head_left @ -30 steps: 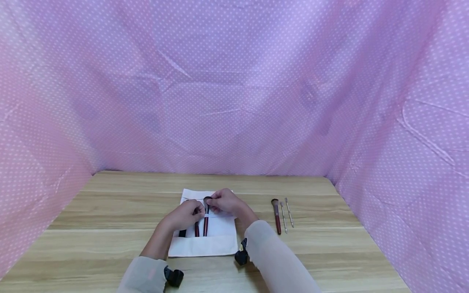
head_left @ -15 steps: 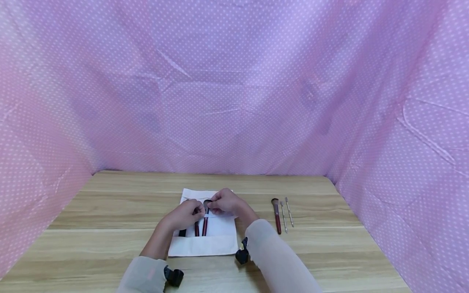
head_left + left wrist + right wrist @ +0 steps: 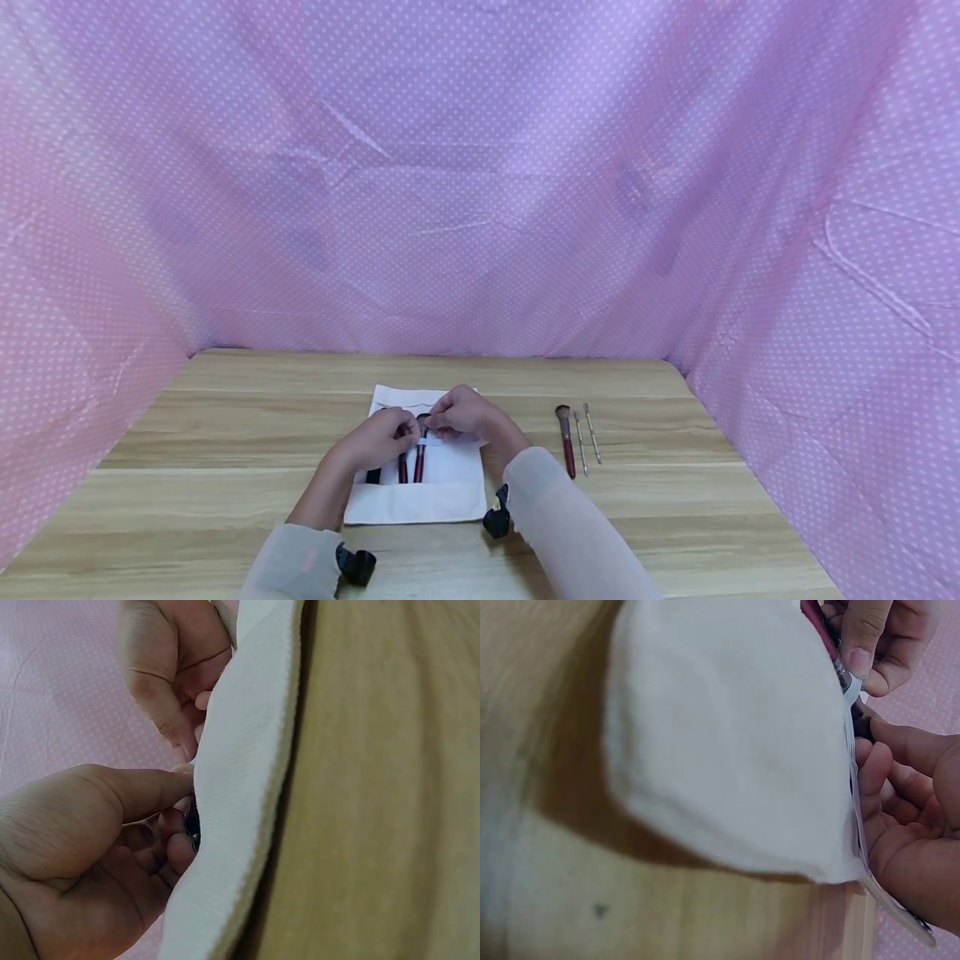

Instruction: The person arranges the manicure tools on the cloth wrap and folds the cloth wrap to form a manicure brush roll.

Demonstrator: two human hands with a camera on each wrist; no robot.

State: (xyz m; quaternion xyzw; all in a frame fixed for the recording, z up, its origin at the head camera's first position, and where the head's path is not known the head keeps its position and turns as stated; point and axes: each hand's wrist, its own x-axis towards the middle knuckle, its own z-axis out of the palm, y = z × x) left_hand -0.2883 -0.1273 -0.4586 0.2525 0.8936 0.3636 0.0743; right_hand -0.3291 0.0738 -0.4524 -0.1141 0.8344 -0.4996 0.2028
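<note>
A white fabric brush roll (image 3: pixel 457 467) lies unfolded on the table, its front pocket toward me. My right hand (image 3: pixel 461 414) pinches the dark head of a makeup brush (image 3: pixel 419 465) with a red handle, which passes under a white elastic band (image 3: pixel 851 691). Beside it, my left hand (image 3: pixel 381 440) pinches that band between thumb and finger. A second red-handled brush (image 3: pixel 402 469) and a black item (image 3: pixel 373 477) sit in the roll, their upper parts hidden by the left hand. In the left wrist view, the roll's raised edge hides most of both hands' fingertips.
Right of the roll lie another red-handled makeup brush (image 3: pixel 566 442) and two thin metal tools (image 3: pixel 581 446) on the wooden table (image 3: pixel 225 433). Pink dotted cloth (image 3: pixel 480 208) hangs around the table's back and sides. Wrist cameras (image 3: pixel 356 567) are strapped to both sleeves.
The brush in my right hand has slid slightly toward me, down through the band, its head now lower. My left hand has stayed in nearly the same place.
</note>
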